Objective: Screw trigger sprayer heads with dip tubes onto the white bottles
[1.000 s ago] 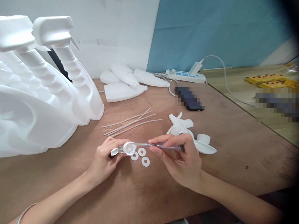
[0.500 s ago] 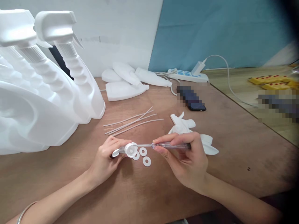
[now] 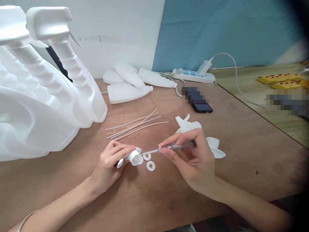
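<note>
My left hand (image 3: 108,161) grips a white trigger spray head (image 3: 133,158), its ribbed collar turned to the right. In my right hand (image 3: 190,154) is a screwdriver (image 3: 175,146) with a clear handle, held nearly level. Its thin metal tip reaches the collar's mouth; how deep it sits I cannot tell. Just right of the collar lie white ring washers (image 3: 151,166) on the table. More white spray heads (image 3: 187,125) lie behind and beside my right hand, which partly hides them.
Tall white spray bottles (image 3: 79,87) stand at the left. Several thin white tubes (image 3: 137,126) lie mid-table, with small white bottles (image 3: 127,93) behind. A phone (image 3: 202,106), a power strip (image 3: 190,76) with a charger and cable, and yellow items (image 3: 280,78) are at the right.
The screwdriver's handle end has risen, so the shaft now slopes down toward the collar. The spray head has turned in my left hand, showing more of the collar's ribbed side.
</note>
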`<state>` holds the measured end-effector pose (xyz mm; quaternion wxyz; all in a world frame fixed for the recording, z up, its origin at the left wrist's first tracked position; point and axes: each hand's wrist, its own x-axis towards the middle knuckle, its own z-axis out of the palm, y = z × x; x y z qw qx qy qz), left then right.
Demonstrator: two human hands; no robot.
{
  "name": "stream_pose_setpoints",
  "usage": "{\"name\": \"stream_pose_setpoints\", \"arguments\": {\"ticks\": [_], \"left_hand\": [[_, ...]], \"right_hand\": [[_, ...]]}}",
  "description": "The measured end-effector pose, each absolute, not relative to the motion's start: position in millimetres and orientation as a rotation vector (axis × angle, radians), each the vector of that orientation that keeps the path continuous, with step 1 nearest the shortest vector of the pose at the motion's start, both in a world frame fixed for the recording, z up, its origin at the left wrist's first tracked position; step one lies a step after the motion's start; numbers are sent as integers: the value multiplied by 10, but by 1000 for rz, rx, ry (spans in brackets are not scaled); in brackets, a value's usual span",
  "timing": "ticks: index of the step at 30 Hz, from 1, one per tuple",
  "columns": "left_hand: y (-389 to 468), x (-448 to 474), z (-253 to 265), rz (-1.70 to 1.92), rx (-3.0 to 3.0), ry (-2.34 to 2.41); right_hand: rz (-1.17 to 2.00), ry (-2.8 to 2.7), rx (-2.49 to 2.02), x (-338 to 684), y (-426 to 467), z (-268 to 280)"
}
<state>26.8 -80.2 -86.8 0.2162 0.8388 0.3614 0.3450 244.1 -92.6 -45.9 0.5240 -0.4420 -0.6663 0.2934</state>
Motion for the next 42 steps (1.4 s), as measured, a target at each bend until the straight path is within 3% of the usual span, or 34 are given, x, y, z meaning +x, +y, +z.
{"name": "stream_pose_setpoints", "arguments": {"ticks": [4,11,18,27,42], "left_hand": [[-803,274,-863,955,2329,1013],[-792,264,-872,971,2350,1023],[-804,277,-882,983,2397,989],[-815,279,-903,1000,2472,990],[-981,300,-786,802,3271,1169]], "right_hand": [[769,-1523,-1099,2438,-895,-471],[424,-1902,-784,2408,-1008,-519],[767,-1623,-1146,2420,-920,-511],[635,-1777,-886,2415,-962,-513],[307,-1893,-598,2489,-962,-654]]}}
